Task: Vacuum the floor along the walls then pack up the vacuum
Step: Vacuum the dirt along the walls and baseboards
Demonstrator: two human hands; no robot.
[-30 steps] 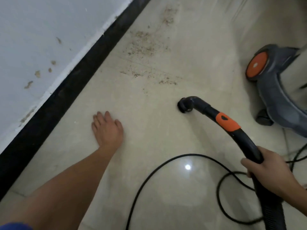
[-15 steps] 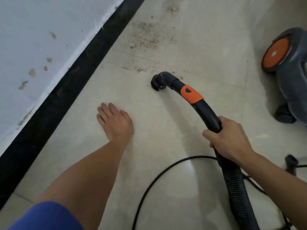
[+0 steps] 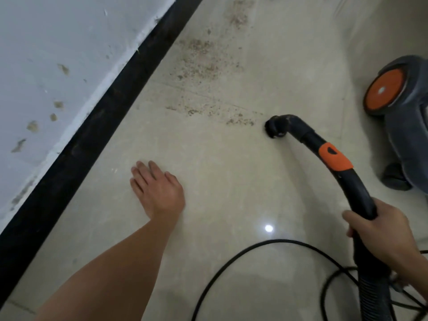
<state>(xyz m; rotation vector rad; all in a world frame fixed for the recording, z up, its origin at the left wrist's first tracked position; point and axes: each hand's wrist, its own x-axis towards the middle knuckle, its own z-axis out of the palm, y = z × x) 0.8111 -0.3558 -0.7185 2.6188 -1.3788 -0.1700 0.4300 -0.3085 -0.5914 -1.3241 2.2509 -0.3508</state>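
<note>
Clutching curved blk vac hose [image 3: 356, 193], R grip [image 3: 382, 237]; gritty tile [image 3: 231, 158].

Head-worn view, angled steeply down, close over floor [image 3: 208, 158], wall [image 3: 58, 54] at left

Soft, even light is cast; a glare spot [image 3: 268, 228] is reflected off the glossy floor [image 3: 231, 170]; edges are bent.

Scuffed white wall [image 3: 51, 54], black skirting [image 3: 92, 137] — glossy beige floor [image 3: 220, 181], one bright glare spot [image 3: 268, 228].
</note>
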